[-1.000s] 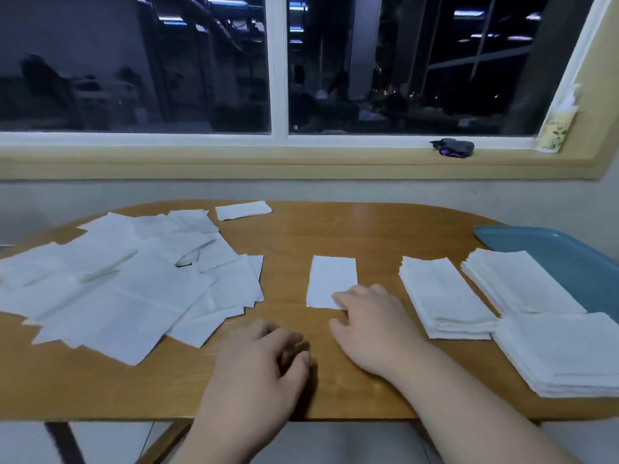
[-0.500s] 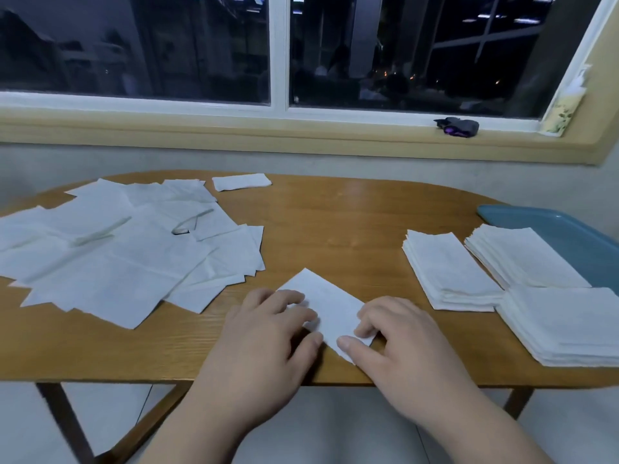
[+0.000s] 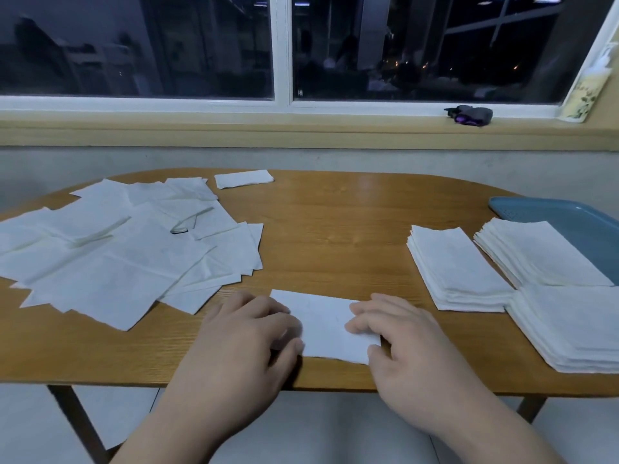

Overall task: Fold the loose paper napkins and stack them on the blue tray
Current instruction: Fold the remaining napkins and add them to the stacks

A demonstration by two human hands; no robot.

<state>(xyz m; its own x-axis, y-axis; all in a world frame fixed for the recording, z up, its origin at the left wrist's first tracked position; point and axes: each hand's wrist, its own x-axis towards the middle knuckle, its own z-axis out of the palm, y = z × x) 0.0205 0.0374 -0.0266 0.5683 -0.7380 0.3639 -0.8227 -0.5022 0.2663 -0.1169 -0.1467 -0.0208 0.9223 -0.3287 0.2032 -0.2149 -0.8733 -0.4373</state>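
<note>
Maybe halfway imo: folded napkin stacks point(image 3: 455, 272) sat at counter's point(image 3: 335, 236) right edge by blue plastic tray point(image 3: 576, 222); loose white paper napkin pile point(image 3: 110, 262) waited left side. Near edge: left hand point(image 3: 244, 343), right hand point(image 3: 412, 356) pressed one folded white napkin point(image 3: 330, 324) flat, fingers point(image 3: 264, 304) relaxed, gripping nothing.

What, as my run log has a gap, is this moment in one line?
step: folding napkin | left hand: on left end | right hand: on right end | loose pile: left | folded stacks: by blue tray
</note>
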